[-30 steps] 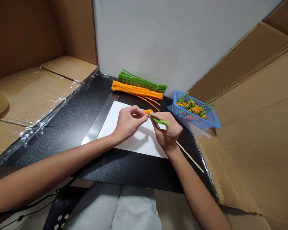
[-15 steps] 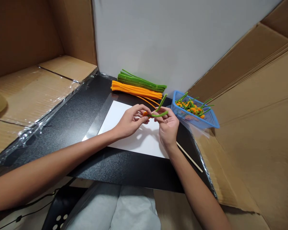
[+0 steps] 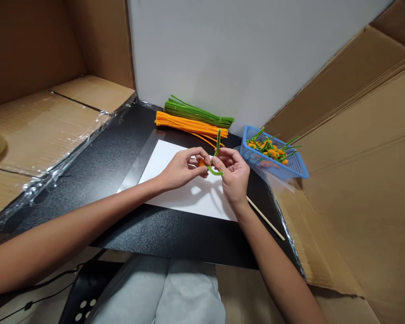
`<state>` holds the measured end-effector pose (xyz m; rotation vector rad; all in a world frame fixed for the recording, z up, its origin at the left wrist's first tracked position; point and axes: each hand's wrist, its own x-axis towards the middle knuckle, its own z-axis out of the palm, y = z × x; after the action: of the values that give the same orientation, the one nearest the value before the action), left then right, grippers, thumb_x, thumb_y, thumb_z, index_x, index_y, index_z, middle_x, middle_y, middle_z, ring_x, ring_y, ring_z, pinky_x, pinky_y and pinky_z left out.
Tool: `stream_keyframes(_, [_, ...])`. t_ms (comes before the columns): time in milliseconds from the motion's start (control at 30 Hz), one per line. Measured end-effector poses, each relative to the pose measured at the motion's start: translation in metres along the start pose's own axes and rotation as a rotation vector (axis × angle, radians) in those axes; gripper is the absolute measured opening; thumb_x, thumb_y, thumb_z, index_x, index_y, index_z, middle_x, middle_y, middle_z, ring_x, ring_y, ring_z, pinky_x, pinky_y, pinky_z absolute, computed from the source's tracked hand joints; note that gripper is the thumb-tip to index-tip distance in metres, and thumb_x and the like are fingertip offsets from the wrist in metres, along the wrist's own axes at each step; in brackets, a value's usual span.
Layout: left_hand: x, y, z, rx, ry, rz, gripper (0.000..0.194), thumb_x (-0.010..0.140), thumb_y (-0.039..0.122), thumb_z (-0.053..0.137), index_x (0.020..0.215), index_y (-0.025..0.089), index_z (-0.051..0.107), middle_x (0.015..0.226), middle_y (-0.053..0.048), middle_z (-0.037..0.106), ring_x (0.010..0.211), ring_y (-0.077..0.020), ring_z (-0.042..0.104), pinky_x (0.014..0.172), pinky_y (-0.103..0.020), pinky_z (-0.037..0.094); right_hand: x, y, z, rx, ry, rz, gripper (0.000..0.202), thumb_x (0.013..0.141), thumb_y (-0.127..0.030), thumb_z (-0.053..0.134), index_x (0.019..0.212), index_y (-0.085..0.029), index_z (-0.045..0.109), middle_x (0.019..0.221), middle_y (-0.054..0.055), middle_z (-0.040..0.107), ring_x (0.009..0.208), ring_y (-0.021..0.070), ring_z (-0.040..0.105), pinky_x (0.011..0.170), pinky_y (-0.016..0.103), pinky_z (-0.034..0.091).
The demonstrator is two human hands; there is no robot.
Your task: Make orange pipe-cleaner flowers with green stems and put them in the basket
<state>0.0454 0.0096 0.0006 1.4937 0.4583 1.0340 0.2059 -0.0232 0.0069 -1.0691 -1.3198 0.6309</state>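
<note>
Green chenille bends between two bare hands above a white sheet of paper on the black table. The left hand pinches a small orange piece between thumb and fingertips, while the right hand pinches the green pipe cleaner, whose free end stands up toward 12 o'clock and whose lower part curls under the orange piece (how the two are joined is hidden by the fingers). Both hands meet just over the far edge of the paper, fingertips almost touching. At 12 o'clock from the hands, against the pale wall, lie a bundle of orange pipe cleaners and, just behind it, a bundle of green pipe cleaners. At 2 o'clock sits a blue basket holding small orange-and-green pieces. A thin wooden stick lies at 5 o'clock, near the right wrist. Cardboard panels close in the table on both sides.
</note>
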Motion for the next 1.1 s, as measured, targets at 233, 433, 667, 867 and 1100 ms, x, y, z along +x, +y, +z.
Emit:
stream_keyframes(233, [-0.002,0.002,0.0,-0.018,0.019,-0.017,0.016,0.077,0.023,0.074,0.084,0.015,0.062,0.081,-0.002,0.065,0.069,-0.0131,0.068,0.071,-0.029,0.059,0.0,-0.001,-0.001,-0.084,-0.01,-0.06,0.024,0.079,-0.035,0.076,0.098,-0.022,0.068,0.084,0.001,0.071,0.078,0.0162,0.069,0.074,0.03,0.057])
stream_keyframes(433, [-0.002,0.002,-0.001,0.02,0.013,-0.003,0.017,0.078,0.026,0.074,0.082,0.015,0.063,0.081,-0.003,0.066,0.067,-0.013,0.067,0.068,-0.028,0.058,-0.001,0.0,-0.003,-0.14,-0.052,-0.095,0.022,0.083,-0.033,0.073,0.102,-0.022,0.073,0.083,0.002,0.073,0.075,0.0157,0.069,0.072,0.03,0.057])
stream_keyframes(667, [0.001,0.002,-0.006,0.002,0.019,-0.036,0.027,0.075,0.031,0.079,0.091,0.014,0.064,0.085,-0.005,0.07,0.066,-0.0143,0.069,0.066,-0.029,0.058,-0.001,-0.003,-0.006,-0.154,-0.092,-0.137,0.019,0.086,-0.027,0.07,0.103,-0.024,0.077,0.093,0.004,0.076,0.083,0.0173,0.069,0.076,0.032,0.055])
stream_keyframes(867, [0.005,0.001,-0.009,-0.139,0.088,-0.081,0.05,0.069,0.036,0.085,0.103,0.017,0.053,0.079,-0.004,0.072,0.066,-0.0171,0.071,0.065,-0.03,0.058,0.004,-0.01,-0.012,-0.189,-0.167,-0.172,0.017,0.087,-0.021,0.065,0.097,-0.025,0.078,0.091,0.003,0.074,0.083,0.017,0.067,0.077,0.033,0.054])
stream_keyframes(1100, [0.008,-0.004,-0.011,-0.134,0.144,-0.058,0.036,0.071,0.036,0.082,0.095,0.016,0.062,0.077,-0.004,0.072,0.07,-0.0153,0.068,0.057,-0.024,0.051,0.008,-0.01,-0.015,-0.204,-0.258,-0.165,0.015,0.089,-0.024,0.064,0.093,-0.026,0.078,0.093,0.003,0.073,0.085,0.0177,0.066,0.079,0.034,0.055])
